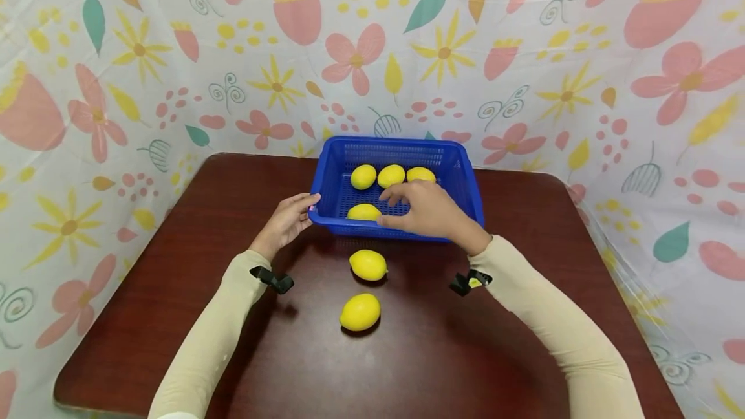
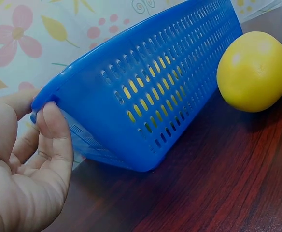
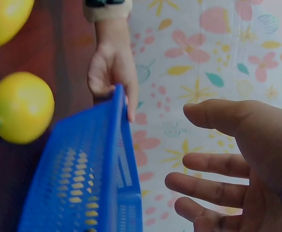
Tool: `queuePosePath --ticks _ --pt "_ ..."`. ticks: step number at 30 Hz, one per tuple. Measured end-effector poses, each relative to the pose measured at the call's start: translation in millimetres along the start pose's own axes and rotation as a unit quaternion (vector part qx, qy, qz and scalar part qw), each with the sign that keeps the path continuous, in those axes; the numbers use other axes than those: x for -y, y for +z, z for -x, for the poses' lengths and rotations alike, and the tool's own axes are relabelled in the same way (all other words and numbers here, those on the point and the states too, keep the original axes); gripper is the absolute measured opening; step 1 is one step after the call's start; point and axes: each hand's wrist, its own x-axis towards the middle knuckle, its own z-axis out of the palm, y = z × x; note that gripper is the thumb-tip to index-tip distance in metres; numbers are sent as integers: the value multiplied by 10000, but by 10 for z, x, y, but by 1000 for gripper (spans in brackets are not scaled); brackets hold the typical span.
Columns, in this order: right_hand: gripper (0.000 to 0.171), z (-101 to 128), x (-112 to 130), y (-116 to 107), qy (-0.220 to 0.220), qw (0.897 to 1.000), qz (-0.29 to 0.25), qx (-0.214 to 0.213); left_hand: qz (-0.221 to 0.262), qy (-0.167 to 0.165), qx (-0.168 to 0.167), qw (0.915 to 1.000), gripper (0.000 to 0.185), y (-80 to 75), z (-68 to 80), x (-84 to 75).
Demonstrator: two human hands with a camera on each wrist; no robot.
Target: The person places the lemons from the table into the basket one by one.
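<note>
1. Nearest, a lemon (image 1: 360,311) is lying on the dark wooden table (image 1: 174,315), and a second lemon (image 1: 368,264) is sitting just beyond it, close to the basket's front wall.
2. Next, the left hand (image 1: 286,220) is pinching the near left corner of the blue basket (image 1: 465,176), thumb and fingers curled on its rim.
3. Beside it, the right hand (image 1: 427,207) is hovering over the basket's front, fingers relaxed and spread, holding nothing.
4. Inside, one lemon (image 1: 363,212) is resting against the front wall, just beside the right fingertips.
5. Farther back, three lemons (image 1: 390,175) are lining the rear wall, in front of a flowered cloth (image 1: 524,50).
</note>
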Motion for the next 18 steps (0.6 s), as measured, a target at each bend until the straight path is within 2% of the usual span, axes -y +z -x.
queuePosePath --ticks 9,18 --pt "45 313 119 347 50 9999 -147 68 -17 18 2 10000 22 -24 26 21" --pt "56 512 169 733 469 9989 91 -18 74 66 28 9999 17 1 26 14"
